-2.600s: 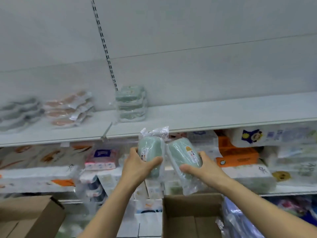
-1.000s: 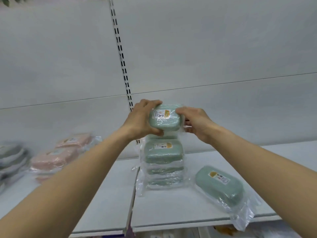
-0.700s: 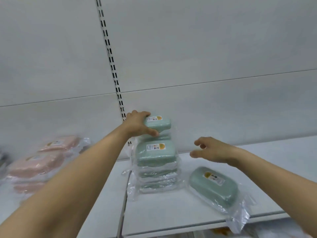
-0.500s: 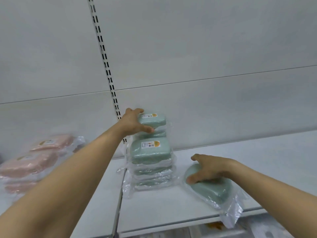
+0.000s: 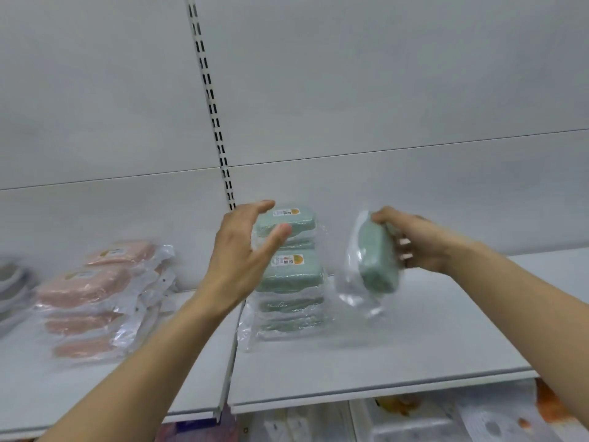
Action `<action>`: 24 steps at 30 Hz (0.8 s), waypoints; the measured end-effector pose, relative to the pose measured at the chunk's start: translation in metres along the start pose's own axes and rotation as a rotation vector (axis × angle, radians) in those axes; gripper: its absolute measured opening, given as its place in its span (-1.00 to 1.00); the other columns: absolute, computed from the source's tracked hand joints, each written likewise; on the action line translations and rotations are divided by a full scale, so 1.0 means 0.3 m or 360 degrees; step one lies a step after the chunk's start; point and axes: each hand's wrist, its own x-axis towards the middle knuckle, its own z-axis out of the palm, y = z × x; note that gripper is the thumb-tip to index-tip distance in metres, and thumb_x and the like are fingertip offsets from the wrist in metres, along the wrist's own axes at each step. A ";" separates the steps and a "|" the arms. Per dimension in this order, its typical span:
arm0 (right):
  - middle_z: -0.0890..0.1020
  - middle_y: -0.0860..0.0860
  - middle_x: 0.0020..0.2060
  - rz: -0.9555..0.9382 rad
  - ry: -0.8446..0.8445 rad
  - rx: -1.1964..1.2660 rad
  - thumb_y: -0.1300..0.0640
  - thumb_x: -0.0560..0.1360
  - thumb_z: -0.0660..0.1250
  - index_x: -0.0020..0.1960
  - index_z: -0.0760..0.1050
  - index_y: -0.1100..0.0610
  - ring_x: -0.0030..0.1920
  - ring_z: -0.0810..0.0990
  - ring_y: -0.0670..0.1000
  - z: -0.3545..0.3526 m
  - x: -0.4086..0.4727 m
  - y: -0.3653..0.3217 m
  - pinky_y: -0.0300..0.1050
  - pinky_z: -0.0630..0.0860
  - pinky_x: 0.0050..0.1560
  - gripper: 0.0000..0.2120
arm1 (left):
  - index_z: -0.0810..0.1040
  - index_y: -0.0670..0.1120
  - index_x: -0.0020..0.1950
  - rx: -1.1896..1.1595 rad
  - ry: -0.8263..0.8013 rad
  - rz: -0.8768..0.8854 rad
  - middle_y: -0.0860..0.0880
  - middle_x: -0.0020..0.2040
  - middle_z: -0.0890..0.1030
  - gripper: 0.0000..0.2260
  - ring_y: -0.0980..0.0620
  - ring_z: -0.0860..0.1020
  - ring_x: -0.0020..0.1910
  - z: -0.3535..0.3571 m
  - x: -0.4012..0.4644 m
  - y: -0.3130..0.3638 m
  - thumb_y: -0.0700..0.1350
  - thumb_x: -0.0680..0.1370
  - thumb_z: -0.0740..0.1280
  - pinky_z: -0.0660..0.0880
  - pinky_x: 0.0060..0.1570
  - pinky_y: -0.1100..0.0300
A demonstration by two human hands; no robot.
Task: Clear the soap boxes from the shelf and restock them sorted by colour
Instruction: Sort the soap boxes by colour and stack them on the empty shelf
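A stack of green soap boxes (image 5: 291,275) in clear wrappers stands on the white shelf (image 5: 382,362) against the back panel. My left hand (image 5: 243,250) hovers just in front of the top box (image 5: 288,220), fingers spread and relaxed, holding nothing. My right hand (image 5: 414,239) grips another green soap box (image 5: 376,260) in its loose wrapper, lifted off the shelf and tilted on edge, right of the stack. Pink soap boxes (image 5: 86,285) lie stacked at the left.
Grey soap boxes (image 5: 12,285) show at the far left edge. A slotted upright (image 5: 213,116) runs down the back panel behind the green stack. Packaged goods fill the lower shelf (image 5: 446,416). The shelf right of the held box is bare.
My right hand has picked the lone green box up off the shelf and turned it on edge. My left hand has let go of the top box of the stack.
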 end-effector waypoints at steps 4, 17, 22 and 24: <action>0.43 0.02 -0.27 -0.0039 -0.0038 0.0487 -0.09 0.48 0.35 -0.08 0.48 0.06 -0.35 0.45 0.02 0.120 -0.047 -0.084 -0.11 0.50 -0.34 -0.78 | 0.41 0.07 0.35 -0.0022 -0.0023 0.0182 0.15 0.21 0.53 -0.28 0.14 0.49 0.19 0.010 -0.078 0.104 0.36 0.29 0.43 0.42 0.27 0.02; 0.59 -0.04 0.00 -0.0651 -0.0252 -0.0420 -0.23 0.29 0.50 0.50 0.11 -0.22 -0.09 0.57 -0.18 0.191 -0.071 -0.072 -0.24 0.38 -0.12 -0.09 | 0.42 -0.03 0.30 -0.1226 0.0091 -0.0826 -0.12 0.20 0.59 -0.51 -0.08 0.65 0.06 -0.104 -0.020 0.013 -0.18 0.43 0.51 0.63 -0.03 0.01; 0.49 -0.15 -0.10 -0.0742 -0.0290 -0.0704 0.03 0.30 0.60 0.53 0.12 -0.15 -0.10 0.51 -0.21 0.221 -0.032 -0.050 -0.33 0.39 -0.09 -0.04 | 0.31 -0.13 0.48 -0.1272 -0.0016 -0.1153 -0.15 0.28 0.55 -0.23 -0.01 0.61 -0.11 -0.075 0.043 -0.079 0.06 0.36 0.54 0.60 -0.15 0.14; 0.45 -0.15 -0.16 -0.0747 -0.0203 -0.0728 0.02 0.33 0.58 0.51 0.19 -0.08 -0.16 0.49 -0.18 0.242 -0.022 -0.025 -0.33 0.37 -0.21 -0.13 | 0.23 -0.10 0.53 -0.1109 -0.0049 -0.1214 -0.10 0.38 0.45 -0.22 -0.04 0.55 0.07 -0.059 0.056 -0.102 0.10 0.43 0.50 0.53 0.16 0.06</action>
